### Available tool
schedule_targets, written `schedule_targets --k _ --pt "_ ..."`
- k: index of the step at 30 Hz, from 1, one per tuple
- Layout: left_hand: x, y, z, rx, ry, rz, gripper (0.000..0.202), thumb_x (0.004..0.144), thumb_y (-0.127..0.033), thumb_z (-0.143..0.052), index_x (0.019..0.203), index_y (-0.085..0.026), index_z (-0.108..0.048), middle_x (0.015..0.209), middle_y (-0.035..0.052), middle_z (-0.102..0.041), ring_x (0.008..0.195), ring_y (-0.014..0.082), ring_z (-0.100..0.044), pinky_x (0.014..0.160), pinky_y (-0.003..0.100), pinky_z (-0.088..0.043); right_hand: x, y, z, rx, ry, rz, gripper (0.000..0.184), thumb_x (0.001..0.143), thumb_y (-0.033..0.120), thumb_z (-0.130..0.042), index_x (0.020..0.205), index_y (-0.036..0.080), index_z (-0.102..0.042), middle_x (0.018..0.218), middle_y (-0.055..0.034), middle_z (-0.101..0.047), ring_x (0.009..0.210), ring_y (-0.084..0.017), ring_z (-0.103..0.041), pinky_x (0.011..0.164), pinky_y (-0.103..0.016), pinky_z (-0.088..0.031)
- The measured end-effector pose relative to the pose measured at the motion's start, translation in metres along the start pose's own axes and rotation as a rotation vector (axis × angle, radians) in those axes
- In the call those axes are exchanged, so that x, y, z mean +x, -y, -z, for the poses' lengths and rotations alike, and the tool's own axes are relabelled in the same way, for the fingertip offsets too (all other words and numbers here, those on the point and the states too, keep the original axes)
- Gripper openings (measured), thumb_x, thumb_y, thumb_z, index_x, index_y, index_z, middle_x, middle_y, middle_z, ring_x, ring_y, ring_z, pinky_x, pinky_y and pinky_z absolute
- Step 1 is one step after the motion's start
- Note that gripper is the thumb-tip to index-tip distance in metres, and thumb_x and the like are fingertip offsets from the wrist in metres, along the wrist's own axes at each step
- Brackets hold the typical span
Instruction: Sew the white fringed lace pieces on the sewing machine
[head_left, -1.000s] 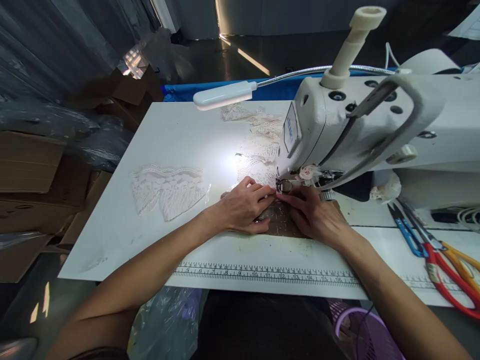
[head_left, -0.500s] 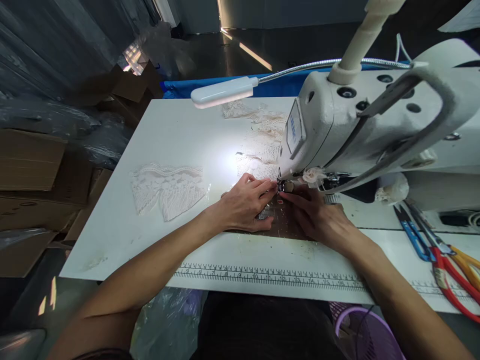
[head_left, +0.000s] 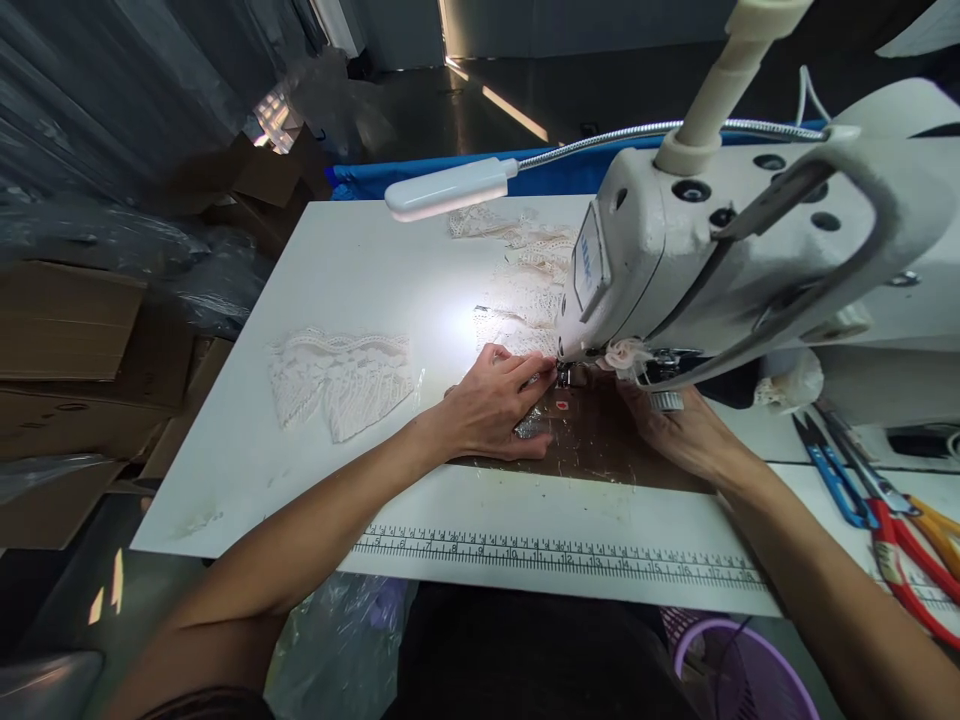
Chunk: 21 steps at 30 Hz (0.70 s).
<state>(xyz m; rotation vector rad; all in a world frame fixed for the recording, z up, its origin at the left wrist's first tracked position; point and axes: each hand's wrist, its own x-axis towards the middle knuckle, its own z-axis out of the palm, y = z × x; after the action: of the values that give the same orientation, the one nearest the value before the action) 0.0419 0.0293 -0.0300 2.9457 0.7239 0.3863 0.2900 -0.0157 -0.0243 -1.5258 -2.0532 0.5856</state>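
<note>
My left hand [head_left: 495, 405] lies on the table in front of the white sewing machine [head_left: 750, 240], fingers together and pressed down on a small piece of lace at the presser foot [head_left: 564, 374]. My right hand [head_left: 679, 425] reaches under the machine head, just right of the needle; its fingertips are hidden by the machine. A brown, shiny patch of tabletop [head_left: 600, 440] shows between the two hands. A strip of white lace [head_left: 525, 290] trails away behind the needle.
A folded piece of white lace [head_left: 341, 378] lies on the white table [head_left: 360, 270] to the left. A gooseneck lamp [head_left: 446, 187] shines over the table. Blue snips [head_left: 825, 465] and red-handled scissors [head_left: 900, 560] lie at the right. A printed ruler [head_left: 555, 555] runs along the front edge. Cardboard boxes [head_left: 67, 340] stand left.
My right hand has slid right and back, from the presser foot to under the machine head, uncovering the brown patch. My left hand stays at the needle. The view shifted slightly.
</note>
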Motion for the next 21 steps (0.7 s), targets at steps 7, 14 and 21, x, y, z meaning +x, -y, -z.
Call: schedule_targets --k 7,14,21 --pt "0.0 0.0 -0.003 -0.032 0.005 0.043 0.058 0.093 -0.049 -0.045 0.136 -0.009 -0.047 0.134 0.0188 -0.052 0.109 0.0305 -0.056 0.099 0.051 -0.035 -0.022 0.007 -0.006 -0.126 0.047 0.03 0.042 0.1 0.042 -0.04 0.13 0.02 -0.058 0.122 -0.0133 -0.062 0.1 -0.027 -0.065 0.086 -0.041 -0.054" --pt "0.0 -0.003 -0.003 -0.016 -0.104 0.107 0.041 0.094 -0.033 -0.042 0.129 -0.013 -0.052 0.143 0.0209 -0.045 0.13 0.0339 -0.044 0.101 0.053 -0.037 -0.05 -0.002 -0.031 -0.461 -0.143 0.303 0.044 0.1 0.033 -0.036 0.132 0.01 -0.054 0.129 -0.02 -0.058 0.106 -0.034 -0.06 0.09 -0.05 -0.05" --pt "0.057 0.046 0.012 0.086 0.071 0.395 0.057 0.092 -0.047 -0.051 0.137 -0.014 -0.047 0.132 0.02 -0.056 0.118 0.0359 -0.054 0.098 0.054 -0.04 -0.049 -0.022 -0.049 -0.531 -0.289 0.473 0.043 0.099 0.035 -0.037 0.136 0.016 -0.047 0.135 -0.0156 -0.057 0.114 -0.033 -0.058 0.094 -0.05 -0.048"
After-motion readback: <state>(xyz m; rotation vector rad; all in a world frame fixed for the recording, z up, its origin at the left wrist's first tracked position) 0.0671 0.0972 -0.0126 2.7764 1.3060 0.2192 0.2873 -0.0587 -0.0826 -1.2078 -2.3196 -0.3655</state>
